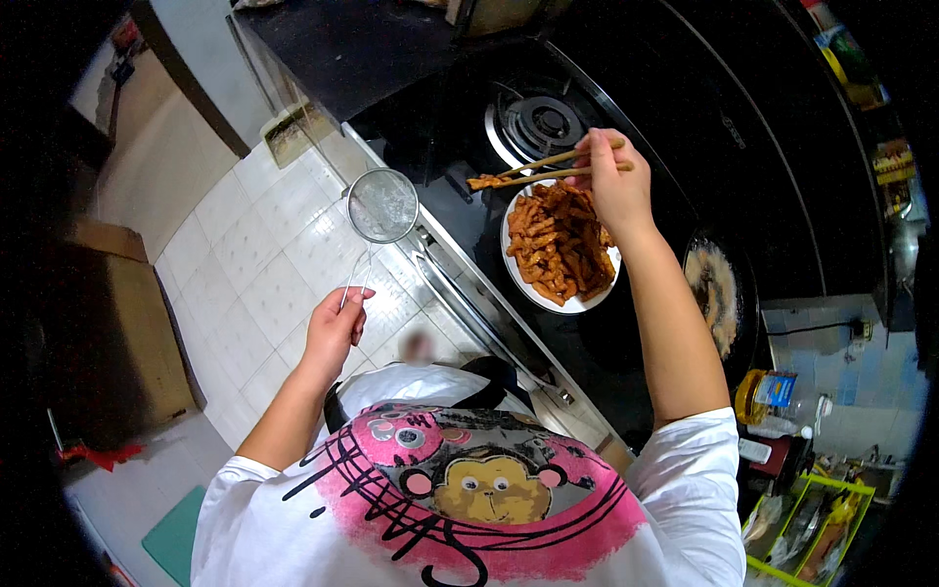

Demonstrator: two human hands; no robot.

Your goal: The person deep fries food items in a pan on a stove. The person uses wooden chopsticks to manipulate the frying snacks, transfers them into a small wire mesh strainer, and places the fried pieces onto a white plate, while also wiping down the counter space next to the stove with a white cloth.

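My left hand grips the thin wire handle of a round mesh strainer, held out beyond the front edge of the stove, above the tiled floor. Between the fingers of my right hand are wooden chopsticks. Their tips pinch a piece of browned fried food, just past the rim of a white plate. Heaped on that plate are many fried strips, reddish brown and glossy. My right hand is above the plate's far side and hides part of the heap.
A gas burner lies behind the plate on the black glass stove top. To the right, a dark wok holds foamy, bubbling oil. An oil bottle and a green-framed rack stand further right. A cardboard box is at left.
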